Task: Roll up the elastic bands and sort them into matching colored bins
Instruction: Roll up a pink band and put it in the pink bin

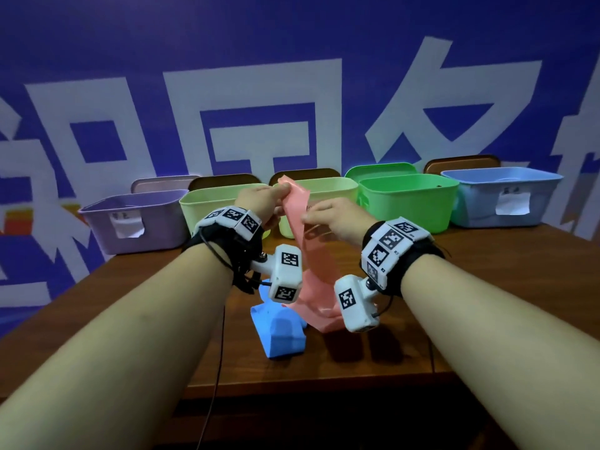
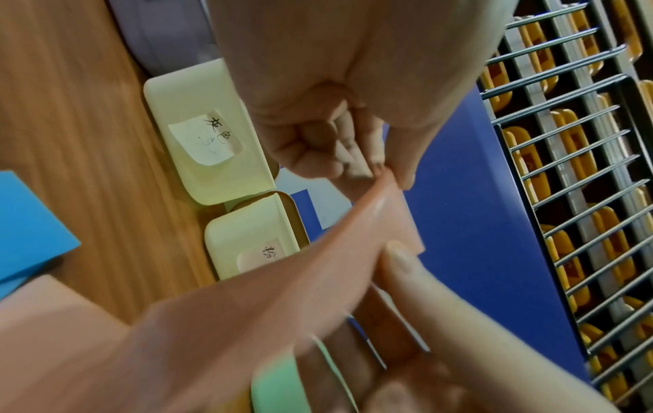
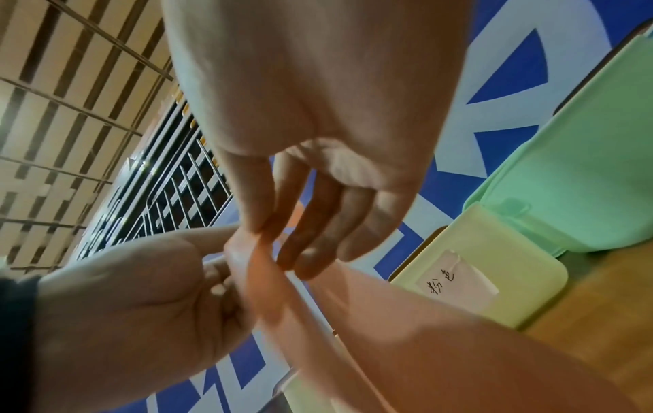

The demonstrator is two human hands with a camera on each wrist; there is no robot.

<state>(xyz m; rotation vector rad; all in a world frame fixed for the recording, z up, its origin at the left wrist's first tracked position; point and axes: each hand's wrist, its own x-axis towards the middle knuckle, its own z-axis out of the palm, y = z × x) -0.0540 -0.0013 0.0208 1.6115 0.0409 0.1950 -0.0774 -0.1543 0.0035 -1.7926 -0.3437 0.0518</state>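
A long pink elastic band (image 1: 297, 241) hangs unrolled between both hands above the table, its lower end crumpled on the wood. My left hand (image 1: 281, 190) pinches the band's top corner; the left wrist view shows that pinch (image 2: 385, 173) on the pink band (image 2: 318, 265). Just below, my right hand (image 1: 306, 217) pinches the band's edge between thumb and fingers, seen close up (image 3: 272, 240) with the pink band (image 3: 388, 321) running down to the right. A blue band (image 1: 279, 332) lies crumpled on the table under my wrists.
Along the far edge of the wooden table (image 1: 454, 287) stands a row of open bins: purple (image 1: 130, 228), pale green (image 1: 207, 206), pale yellow (image 1: 337, 190), green (image 1: 409, 206) and light blue (image 1: 480, 206). A blue wall with white characters rises behind them.
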